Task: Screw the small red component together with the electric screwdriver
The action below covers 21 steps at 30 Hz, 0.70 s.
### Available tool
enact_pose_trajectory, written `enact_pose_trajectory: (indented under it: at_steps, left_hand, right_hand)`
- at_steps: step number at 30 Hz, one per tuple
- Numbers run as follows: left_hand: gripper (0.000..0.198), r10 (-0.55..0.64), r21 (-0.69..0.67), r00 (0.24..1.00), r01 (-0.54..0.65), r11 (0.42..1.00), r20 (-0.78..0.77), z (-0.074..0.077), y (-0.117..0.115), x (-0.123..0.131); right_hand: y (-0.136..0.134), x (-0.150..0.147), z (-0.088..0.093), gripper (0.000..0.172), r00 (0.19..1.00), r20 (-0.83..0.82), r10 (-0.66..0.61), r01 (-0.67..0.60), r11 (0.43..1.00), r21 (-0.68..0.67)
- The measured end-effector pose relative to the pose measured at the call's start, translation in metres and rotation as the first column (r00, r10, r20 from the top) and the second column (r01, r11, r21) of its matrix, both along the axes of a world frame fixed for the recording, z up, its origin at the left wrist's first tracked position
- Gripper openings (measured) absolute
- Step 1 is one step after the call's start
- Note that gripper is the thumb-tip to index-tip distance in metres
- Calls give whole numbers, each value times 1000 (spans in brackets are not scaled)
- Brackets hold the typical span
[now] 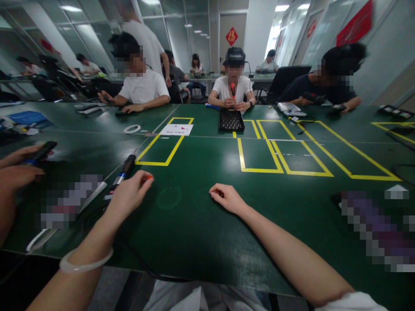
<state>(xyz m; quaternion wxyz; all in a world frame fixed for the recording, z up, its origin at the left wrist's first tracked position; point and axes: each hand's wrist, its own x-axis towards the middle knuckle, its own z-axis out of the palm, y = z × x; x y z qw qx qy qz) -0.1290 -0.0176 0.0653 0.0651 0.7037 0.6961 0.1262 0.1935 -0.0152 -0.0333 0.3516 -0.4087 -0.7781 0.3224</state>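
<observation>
My left hand (132,190) is above the green table, thumb and fingers pinched on a small orange-red piece (149,177) too small to name. A white bangle (84,263) circles that wrist. Just behind this hand lies a black, pen-like power tool with a blue band (120,177), partly covered by the hand; it looks like an electric screwdriver. My right hand (228,198) is closed near the middle of the table, fingertips pressed together. Whatever it may hold is hidden. A faint round mark (169,198) shows on the tabletop between my hands.
Yellow tape rectangles (261,170) mark the green table (207,242). Across it, a person holds a red-and-black tool (232,90) over a black tray (231,128) of small parts. A paper sheet (177,129) and white tape roll (132,129) lie leftward. Another person's hands (19,172) are at far left.
</observation>
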Motion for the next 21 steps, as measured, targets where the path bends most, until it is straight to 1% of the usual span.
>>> enact_pose_trajectory:
  at_steps: [1,3,5,7,9,11,12,16,18,21]
  left_hand:
    - [41,-110,1,987,110,994,115,-3,1,16]
    - [41,-259,-21,922,277,961,289,-10,5,49]
    - [40,-350,-31,845,395,918,404,-18,10,78]
    - [38,-399,-34,775,475,880,490,-27,14,101]
    - [38,-399,-44,723,509,859,564,-36,17,117]
    - [39,-368,-58,685,513,856,628,-46,18,126]
    - [38,-353,-65,667,516,854,656,-51,18,128]
    - [36,-325,-75,591,550,832,739,-64,15,130]
    - [37,-328,-58,588,541,839,739,-66,14,129]
    - [36,-364,-11,622,514,858,693,-66,12,130]
  right_hand:
    - [0,0,-1,12,1000,-10,1,-1,1000,-10]
    - [1,1,-3,12,1000,-31,2,-3,999,-34]
    - [1,1,-4,14,998,-67,8,-12,998,-58]
    - [2,1,-4,23,994,-110,19,-27,997,-72]
    - [2,1,-5,34,989,-145,29,-40,996,-80]
    - [3,1,-5,38,987,-158,32,-45,996,-80]
    - [3,1,-5,35,987,-156,29,-42,996,-75]
    - [4,0,-7,16,991,-133,-7,1,999,-48]
    - [4,0,-8,12,990,-139,-26,19,999,-51]
    - [5,0,-9,12,987,-157,-36,26,997,-69]
